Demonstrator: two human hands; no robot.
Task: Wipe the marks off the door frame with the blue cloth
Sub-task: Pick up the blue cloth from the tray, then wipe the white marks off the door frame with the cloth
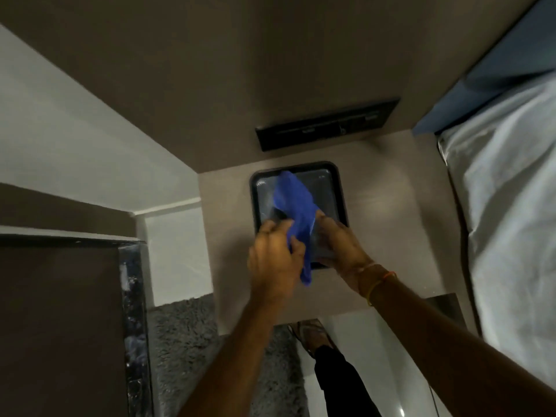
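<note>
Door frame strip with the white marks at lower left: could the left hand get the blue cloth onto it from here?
Probably yes. The left hand grips the blue cloth over the dark tray. The marked door frame stands to its left, with nothing visible between them.

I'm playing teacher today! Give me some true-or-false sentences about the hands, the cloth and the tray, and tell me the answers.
1. The cloth is blue. True.
2. Both hands, the left hand and the right hand, touch the cloth. True.
3. The cloth lies over a dark tray. True.
4. The tray is round. False: it is squarish with rounded corners.
5. The right wrist is bare. False: it wears thin bands.
6. The tray sits on the bed. False: it sits on a small table.
</note>
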